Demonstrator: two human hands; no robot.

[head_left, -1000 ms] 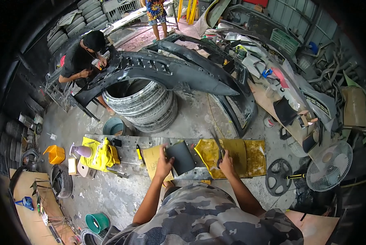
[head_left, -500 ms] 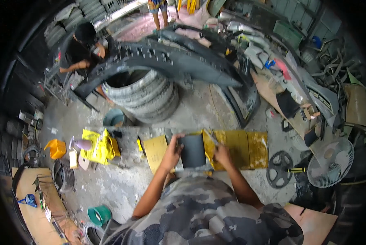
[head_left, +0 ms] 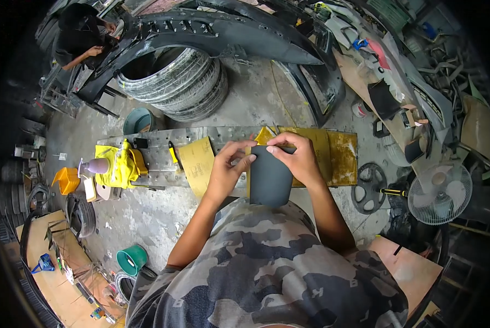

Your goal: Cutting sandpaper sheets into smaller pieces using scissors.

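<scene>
A dark grey sheet of sandpaper [head_left: 273, 183] hangs from my two hands in front of my shirt. My left hand [head_left: 227, 168] pinches its upper left corner, where a strip of tan backing shows. My right hand [head_left: 298, 159] grips the upper edge between thumb and fingers, and the edge looks folded there. Just beyond the right fingers a thin grey tool [head_left: 275, 130] lies on a yellow-brown stained sheet [head_left: 340, 156]. Left of my left hand is a tan sheet of sandpaper [head_left: 197, 164], backing side up. A yellow utility knife [head_left: 173, 153] lies beside it.
The metal bench [head_left: 160, 139] carries a yellow cloth [head_left: 119, 169] and a purple-topped bottle [head_left: 97, 165] at left. Stacked tires [head_left: 196, 87] support a dark bumper [head_left: 239, 35] ahead. A person [head_left: 81, 38] works at far left. A fan [head_left: 440, 194] stands right.
The sandpaper has come up off the bench toward me. My right hand has let go of the thin grey tool and taken the sheet's upper edge. My view has tipped downward.
</scene>
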